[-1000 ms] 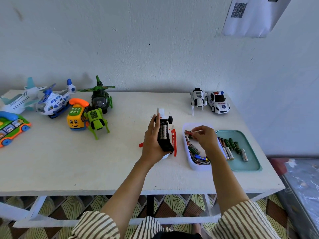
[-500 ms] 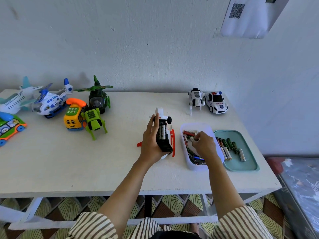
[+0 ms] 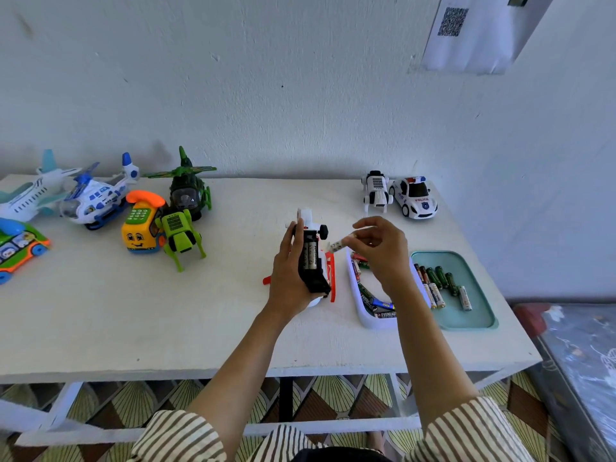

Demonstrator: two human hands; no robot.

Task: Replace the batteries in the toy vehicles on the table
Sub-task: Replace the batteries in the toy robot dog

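My left hand [image 3: 289, 274] grips a white and red toy helicopter [image 3: 313, 261] turned belly-up, its black battery bay open with two batteries showing inside. My right hand [image 3: 380, 250] holds one battery [image 3: 337, 245] by the fingertips, just right of the bay and above the far end of the white tray [image 3: 376, 323]. That tray holds several loose batteries. A teal tray [image 3: 466, 320] to its right holds several more batteries lying side by side.
At the back left stand a white airplane [image 3: 30, 195], a blue-white helicopter [image 3: 96, 200], a green helicopter [image 3: 188, 191], a yellow phone toy [image 3: 141, 228], a green robot dog [image 3: 180, 238] and a green bus [image 3: 16, 248]. A white robot dog [image 3: 376, 191] and police car [image 3: 415, 196] sit at the back right.
My right hand has come up out of the white tray with a battery and moved left toward the open bay. The left hand and helicopter stayed where they were.
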